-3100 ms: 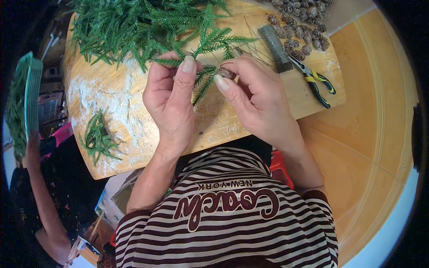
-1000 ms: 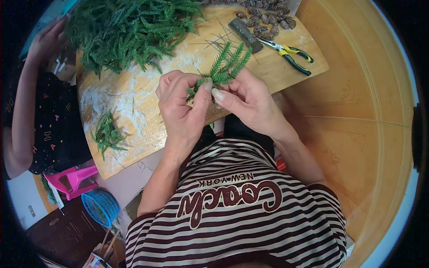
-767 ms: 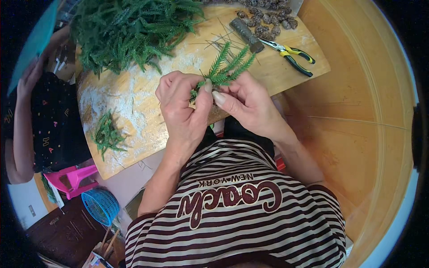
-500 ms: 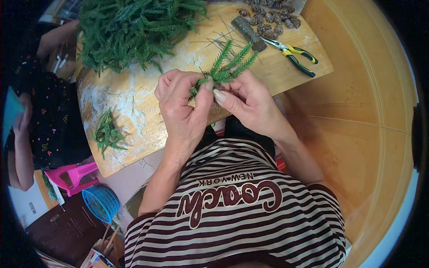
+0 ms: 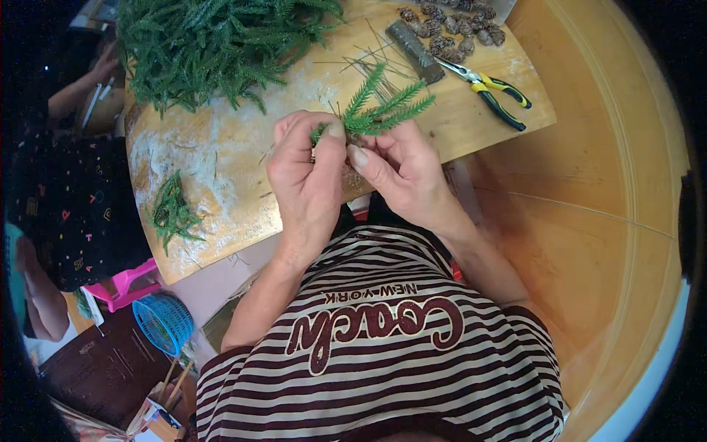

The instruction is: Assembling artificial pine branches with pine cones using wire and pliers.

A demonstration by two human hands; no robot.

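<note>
Both hands meet over the near edge of the wooden board (image 5: 221, 191): the left hand (image 5: 309, 184) and right hand (image 5: 401, 173) pinch a green sprig (image 5: 383, 110) by its stem, fingers pressed together. Should either pinch slacken, it could slip or snap, I judge; farther off, stray wires (image 5: 368, 66) could prick, near the pliers (image 5: 490, 92).

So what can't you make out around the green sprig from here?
- Head view: the sprig base is hidden between left hand and right hand.
- Pine cones are cut off by the top edge.
- Thin wires on the board are too fine to count.
</note>
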